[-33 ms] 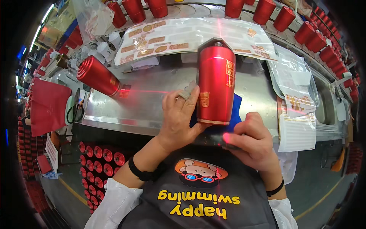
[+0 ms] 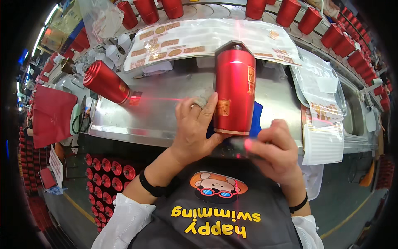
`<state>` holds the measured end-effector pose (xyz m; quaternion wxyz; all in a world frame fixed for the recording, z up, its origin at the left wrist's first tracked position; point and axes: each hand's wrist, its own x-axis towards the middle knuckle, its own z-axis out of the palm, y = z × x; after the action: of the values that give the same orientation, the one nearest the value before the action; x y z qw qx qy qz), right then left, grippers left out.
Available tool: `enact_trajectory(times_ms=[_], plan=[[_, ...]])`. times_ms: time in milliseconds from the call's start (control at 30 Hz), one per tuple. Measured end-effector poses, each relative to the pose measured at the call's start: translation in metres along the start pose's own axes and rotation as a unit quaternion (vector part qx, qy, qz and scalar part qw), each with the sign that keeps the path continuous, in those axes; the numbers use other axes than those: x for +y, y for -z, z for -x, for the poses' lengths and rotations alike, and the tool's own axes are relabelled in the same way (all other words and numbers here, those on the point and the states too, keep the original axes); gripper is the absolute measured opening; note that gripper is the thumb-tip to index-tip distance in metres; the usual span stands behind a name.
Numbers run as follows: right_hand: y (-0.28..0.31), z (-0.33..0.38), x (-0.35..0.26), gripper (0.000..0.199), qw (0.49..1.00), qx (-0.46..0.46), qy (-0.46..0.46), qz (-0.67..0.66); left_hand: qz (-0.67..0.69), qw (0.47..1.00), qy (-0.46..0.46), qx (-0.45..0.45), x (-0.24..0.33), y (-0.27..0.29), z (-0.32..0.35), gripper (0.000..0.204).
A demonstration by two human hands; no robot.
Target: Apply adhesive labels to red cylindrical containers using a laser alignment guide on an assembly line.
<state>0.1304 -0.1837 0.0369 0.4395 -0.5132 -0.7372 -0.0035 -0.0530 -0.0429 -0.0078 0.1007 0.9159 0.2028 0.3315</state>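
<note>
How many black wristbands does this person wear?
2 in view: the left wristband is around the left forearm, behind the left hand; the right wristband is behind the right hand. White sleeves could hide more.

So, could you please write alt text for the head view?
A person's left hand touches a shiny red cylinder with gold markings over a metal worktable, the blurred right hand near its lower end. A second red cylinder is to the left.

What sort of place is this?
Likely a factory workshop: matching red canisters stand along what looks like a conveyor, with a sheet of gold decals at a metal workbench.
</note>
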Motion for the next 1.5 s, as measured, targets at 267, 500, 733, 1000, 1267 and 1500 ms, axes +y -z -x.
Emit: enact_trajectory(times_ms=[267, 500, 733, 1000, 1267, 1500], plan=[[-0.003, 0.003, 0.005, 0.037, 0.999, 0.012, 0.003, 0.037, 0.009, 1.000, 0.012, 0.015, -0.003, -0.009, 0.002, 0.085], [-0.004, 0.005, 0.008, 0.043, 0.999, 0.022, -0.010, 0.029, -0.007, 0.999, -0.016, 0.029, 0.002, -0.002, -0.004, 0.089], [-0.005, 0.010, 0.009, 0.045, 1.000, -0.005, -0.023, -0.001, -0.004, 1.000, 0.004, 0.009, 0.001, -0.004, -0.003, 0.089], [0.000, 0.007, 0.007, 0.039, 0.999, -0.036, 0.005, -0.035, 0.006, 1.000, 0.007, 0.024, 0.001, -0.008, -0.002, 0.088], [-0.003, 0.002, 0.002, 0.035, 0.998, -0.029, 0.023, 0.046, -0.009, 1.000, -0.008, 0.016, 0.002, -0.004, -0.005, 0.087], [0.000, 0.000, 0.001, 0.035, 0.999, -0.017, 0.020, 0.040, 0.015, 1.000, 0.014, 0.013, 0.001, -0.005, -0.002, 0.081]])
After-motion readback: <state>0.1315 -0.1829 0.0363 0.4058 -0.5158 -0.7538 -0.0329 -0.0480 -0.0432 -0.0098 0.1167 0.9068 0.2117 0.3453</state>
